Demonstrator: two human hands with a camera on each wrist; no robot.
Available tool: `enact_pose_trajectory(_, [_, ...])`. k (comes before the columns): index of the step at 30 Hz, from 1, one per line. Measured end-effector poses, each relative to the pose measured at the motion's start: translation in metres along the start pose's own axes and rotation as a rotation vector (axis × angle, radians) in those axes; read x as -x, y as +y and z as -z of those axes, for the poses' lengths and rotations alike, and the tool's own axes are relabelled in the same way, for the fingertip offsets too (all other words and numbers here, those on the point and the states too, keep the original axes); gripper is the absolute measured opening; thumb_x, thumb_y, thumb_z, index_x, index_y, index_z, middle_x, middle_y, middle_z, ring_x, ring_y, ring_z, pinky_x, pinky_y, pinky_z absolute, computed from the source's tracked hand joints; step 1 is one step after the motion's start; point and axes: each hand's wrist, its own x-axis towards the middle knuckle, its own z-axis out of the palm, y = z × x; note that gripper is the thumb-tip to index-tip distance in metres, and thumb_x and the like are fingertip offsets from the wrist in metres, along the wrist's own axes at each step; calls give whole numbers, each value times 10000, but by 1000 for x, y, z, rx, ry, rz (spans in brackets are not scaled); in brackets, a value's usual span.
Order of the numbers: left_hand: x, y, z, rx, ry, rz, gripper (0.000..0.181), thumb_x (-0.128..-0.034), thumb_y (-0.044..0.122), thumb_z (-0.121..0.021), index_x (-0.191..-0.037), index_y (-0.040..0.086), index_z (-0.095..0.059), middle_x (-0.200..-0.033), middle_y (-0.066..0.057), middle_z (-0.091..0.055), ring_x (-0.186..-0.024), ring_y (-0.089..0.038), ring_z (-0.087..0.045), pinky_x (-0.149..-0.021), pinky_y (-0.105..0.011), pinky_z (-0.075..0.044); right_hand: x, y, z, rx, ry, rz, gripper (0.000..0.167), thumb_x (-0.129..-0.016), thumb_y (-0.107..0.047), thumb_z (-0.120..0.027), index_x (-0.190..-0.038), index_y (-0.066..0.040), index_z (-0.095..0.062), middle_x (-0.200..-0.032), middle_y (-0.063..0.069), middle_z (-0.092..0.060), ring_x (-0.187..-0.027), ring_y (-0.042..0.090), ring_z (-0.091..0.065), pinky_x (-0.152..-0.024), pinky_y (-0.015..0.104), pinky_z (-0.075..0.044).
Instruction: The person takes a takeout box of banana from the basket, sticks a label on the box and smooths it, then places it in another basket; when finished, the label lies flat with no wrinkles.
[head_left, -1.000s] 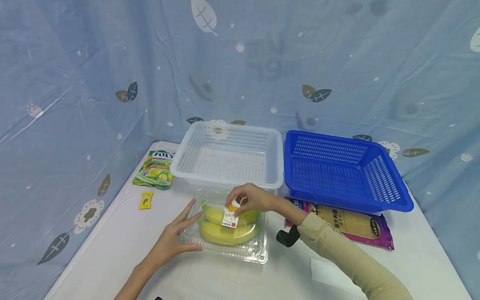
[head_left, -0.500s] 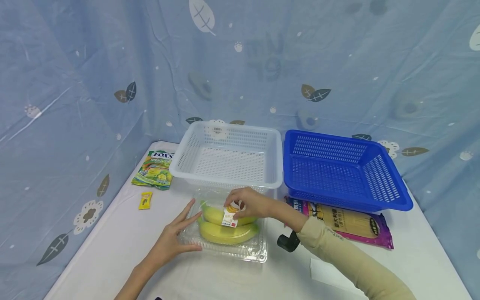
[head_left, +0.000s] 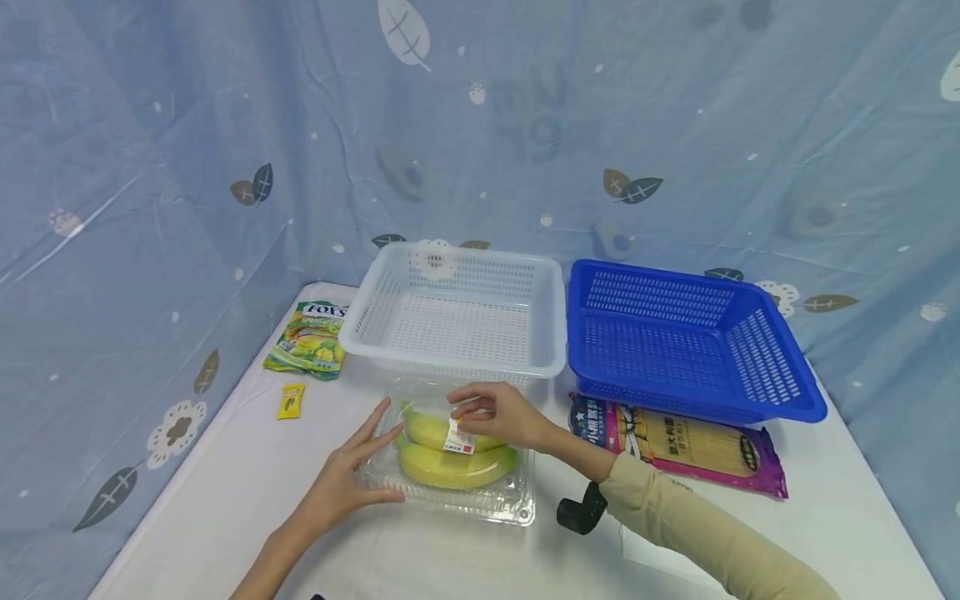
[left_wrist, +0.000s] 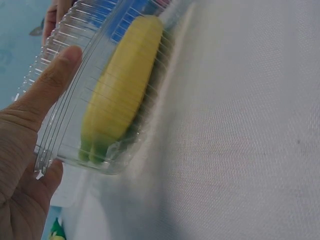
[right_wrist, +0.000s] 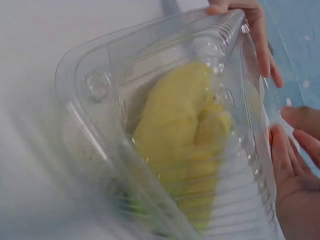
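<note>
A clear plastic clamshell box (head_left: 517, 504) lies on the white table with yellow-green bananas (head_left: 453, 467) inside. On its lid is a small white label (head_left: 459, 440) with a red mark; my right hand (head_left: 502, 414) hides its upper part. The right thumb and fingers are at the label, and a gap shows between them in the right wrist view. My left hand (head_left: 341, 483) spans the box's left side with spread fingers on the lid and the thumb along the near side. In the left wrist view, the left thumb (left_wrist: 50, 82) lies against the ribbed lid wall.
Behind the box stand a white basket (head_left: 457, 367) and a blue basket (head_left: 697, 404). A pasta packet (head_left: 697, 446) lies before the blue one. At left are a green FOX'S bag (head_left: 309, 340) and a yellow wrapped sweet (head_left: 291, 402). White paper (head_left: 660, 554) lies near my right sleeve.
My right hand has slid slightly down over the label, covering more of its upper part. Its fingers have straightened somewhat. The left hand and the box stay where they were.
</note>
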Motion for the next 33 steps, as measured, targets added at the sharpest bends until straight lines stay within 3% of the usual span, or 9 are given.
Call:
enact_pose_trajectory(4, [0, 0, 0, 4, -2, 2, 847, -620, 337, -859, -1360, 78, -539, -1582, -74, -214, -1406, -277, -255, -1012, -420, -383, 2, 1, -3, -36, 104, -15, 344, -900, 39, -614, -1236, 91, -561, -1227, 304, -572, -1124, 379, -588, -869, 267, -529])
enact_pose_trajectory(11, [0, 1, 0, -2, 5, -8, 854, -605, 325, -868, -1351, 64, -545, -1580, -82, -219, -1401, -103, -205, -1009, -423, -385, 9, -2, -6, -114, 187, -85, 348, -928, 27, -575, -1274, 57, -549, -1282, 274, -556, -1155, 325, -584, -918, 300, -504])
enact_pose_trajectory(17, [0, 3, 1, -3, 6, -3, 859, -589, 280, -886, -1346, 56, -548, -1577, -95, -224, -1386, -49, -180, -1004, -440, -390, 11, -1, -9, -138, 188, -133, 348, -935, 40, -554, -1278, 93, -525, -1258, 267, -577, -1146, 328, -590, -934, 303, -494])
enact_pose_trajectory(24, [0, 4, 1, 13, 1, -1, 855, -597, 277, -883, -1348, 48, -545, -1579, -93, -218, -1385, -55, -182, -979, -479, -416, 14, -1, -16, -168, 173, -122, 363, -925, 55, -562, -1279, 115, -512, -1217, 279, -596, -1136, 333, -594, -917, 273, -499])
enact_pose_trajectory(33, [0, 3, 0, 18, 4, -24, 849, -599, 274, -884, -1339, 30, -547, -1575, -107, -221, -1370, 2, -167, -969, -469, -424, 26, -3, -32, -198, 105, -115, 360, -929, 67, -542, -1284, 112, -503, -1302, 283, -524, -1166, 336, -572, -888, 264, -517])
